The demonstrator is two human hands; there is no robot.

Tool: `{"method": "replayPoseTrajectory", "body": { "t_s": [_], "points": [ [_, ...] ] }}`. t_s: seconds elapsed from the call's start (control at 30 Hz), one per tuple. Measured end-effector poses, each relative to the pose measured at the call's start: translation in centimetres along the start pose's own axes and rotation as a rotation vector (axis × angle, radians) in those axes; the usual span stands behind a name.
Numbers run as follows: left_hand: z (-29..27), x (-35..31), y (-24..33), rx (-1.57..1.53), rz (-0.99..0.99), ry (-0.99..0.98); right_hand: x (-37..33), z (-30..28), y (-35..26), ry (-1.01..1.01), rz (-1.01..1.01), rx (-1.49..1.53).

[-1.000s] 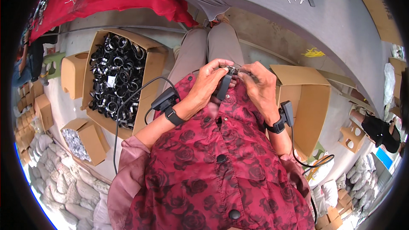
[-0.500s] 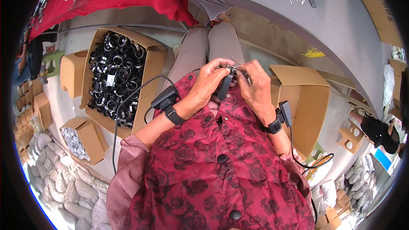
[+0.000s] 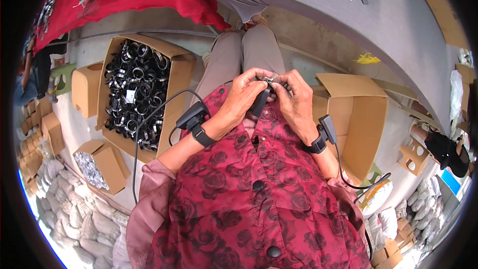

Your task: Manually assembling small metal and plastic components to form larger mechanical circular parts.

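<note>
Black clamp (image 3: 261,100) sits above our lap, left hand (image 3: 242,97) and right hand (image 3: 295,100) now drawn closer, fingertips pinching its small metal fitting (image 3: 269,80), so fastening seems underway

A concrete floor (image 3: 318,45) is seen. On the left, an open cardboard box (image 3: 181,77) of black rings and smaller boxes (image 3: 107,167) are set; an empty box (image 3: 366,119) on the right.

Open brown cardboard box (image 3: 172,77) of black rings at left; an empty brown carton (image 3: 366,119) at right.
</note>
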State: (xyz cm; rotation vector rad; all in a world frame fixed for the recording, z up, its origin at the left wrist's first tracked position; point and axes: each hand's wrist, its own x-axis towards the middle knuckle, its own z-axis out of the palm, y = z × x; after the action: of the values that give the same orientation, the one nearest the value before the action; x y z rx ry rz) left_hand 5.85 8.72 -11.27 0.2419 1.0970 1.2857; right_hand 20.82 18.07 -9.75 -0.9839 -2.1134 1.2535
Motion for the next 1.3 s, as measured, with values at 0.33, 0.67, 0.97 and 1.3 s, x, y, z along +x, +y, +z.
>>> {"method": "replayPoseTrajectory", "body": {
  "t_s": [0.33, 0.67, 0.97, 1.3],
  "points": [
    [-0.1, 0.1, -0.2, -0.011, 0.004, -0.003, 0.2, -0.1, 0.7, -0.008, 0.128, 0.154],
    [-0.1, 0.1, -0.2, -0.017, 0.011, -0.010, 0.2, 0.4, 1.1, -0.005, 0.167, 0.202],
    [0.0, 0.1, -0.1, 0.011, 0.024, -0.023, 0.0, 0.7, 1.2, 0.029, 0.174, 0.251],
    [0.1, -0.1, 0.1, 0.040, 0.031, -0.037, 0.3, 0.4, 1.1, 0.056, -0.057, 0.075]
  ]
}}
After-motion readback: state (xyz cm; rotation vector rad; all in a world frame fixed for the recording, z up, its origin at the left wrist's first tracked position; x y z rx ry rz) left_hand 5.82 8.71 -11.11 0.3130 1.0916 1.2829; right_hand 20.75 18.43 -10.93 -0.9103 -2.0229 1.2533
